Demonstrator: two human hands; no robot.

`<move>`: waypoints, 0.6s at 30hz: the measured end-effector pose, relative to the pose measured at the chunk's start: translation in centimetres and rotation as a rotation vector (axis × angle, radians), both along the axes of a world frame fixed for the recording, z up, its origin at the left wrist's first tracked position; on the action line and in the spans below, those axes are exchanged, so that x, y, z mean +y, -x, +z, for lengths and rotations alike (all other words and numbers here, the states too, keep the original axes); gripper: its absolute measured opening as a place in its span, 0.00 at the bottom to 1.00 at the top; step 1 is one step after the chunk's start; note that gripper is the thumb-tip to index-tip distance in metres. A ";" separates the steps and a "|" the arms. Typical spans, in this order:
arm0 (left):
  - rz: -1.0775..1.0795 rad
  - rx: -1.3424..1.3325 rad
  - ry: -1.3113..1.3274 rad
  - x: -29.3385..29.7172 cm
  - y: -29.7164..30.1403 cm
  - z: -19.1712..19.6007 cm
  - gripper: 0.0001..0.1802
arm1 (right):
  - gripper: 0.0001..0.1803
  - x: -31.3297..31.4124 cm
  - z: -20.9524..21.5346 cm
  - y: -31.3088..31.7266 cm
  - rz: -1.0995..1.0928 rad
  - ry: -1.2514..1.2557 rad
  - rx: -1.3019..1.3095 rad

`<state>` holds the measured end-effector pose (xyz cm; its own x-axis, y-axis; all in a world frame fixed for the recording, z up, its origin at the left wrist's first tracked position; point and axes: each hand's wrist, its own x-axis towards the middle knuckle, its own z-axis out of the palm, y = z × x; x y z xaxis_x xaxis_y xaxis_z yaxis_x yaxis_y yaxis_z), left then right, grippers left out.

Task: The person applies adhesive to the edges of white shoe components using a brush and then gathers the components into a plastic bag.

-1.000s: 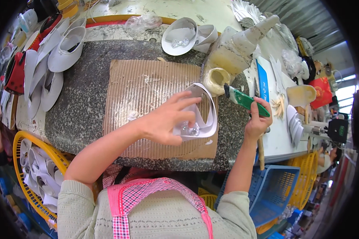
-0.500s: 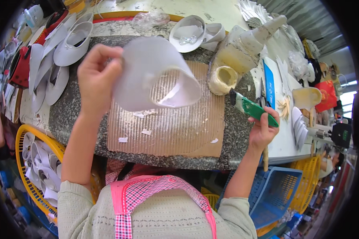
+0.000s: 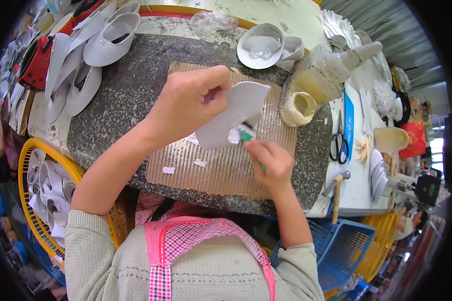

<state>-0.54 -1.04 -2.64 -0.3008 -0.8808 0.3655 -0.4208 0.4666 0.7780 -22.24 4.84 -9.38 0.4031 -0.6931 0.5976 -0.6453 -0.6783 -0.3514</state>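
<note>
At near left, a yellow basket [image 3: 60, 153] holds loose white pieces [image 3: 52, 200]. The left hand [image 3: 193, 100] curls its fingers closed on the edge of a curved white piece [image 3: 238, 108], tilted above the corrugated cardboard [image 3: 211, 180], seemingly to present its opening to the brush [image 3: 245, 133]. The right hand [image 3: 271, 163] holds that green-handled brush, fingers narrow, bristles at the opening. A crusted pot [image 3: 290, 113] stands far right, probably for easy reach.

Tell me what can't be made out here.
All in the head view:
Grip of the green-handled brush: inside the right hand.
Gripped edge of the curved white piece: behind the left hand.
Its far side: turned away.
Contents of the stained cream container: opening too small.
Lower white pieces in the yellow plastic basket: under others.
</note>
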 end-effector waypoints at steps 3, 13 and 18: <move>-0.011 -0.054 0.050 0.1 -0.3 -0.7 0.05 | 0.11 1.0 0.1 -0.2 0.062 -0.142 -0.069; 0.000 -0.083 0.294 0.4 -0.5 1.7 0.12 | 0.06 -0.8 -0.2 7.2 0.206 -0.679 -1.173; -0.077 -0.244 0.816 0.7 0.9 6.2 0.09 | 0.07 -4.1 1.0 11.4 -0.242 -0.201 -0.443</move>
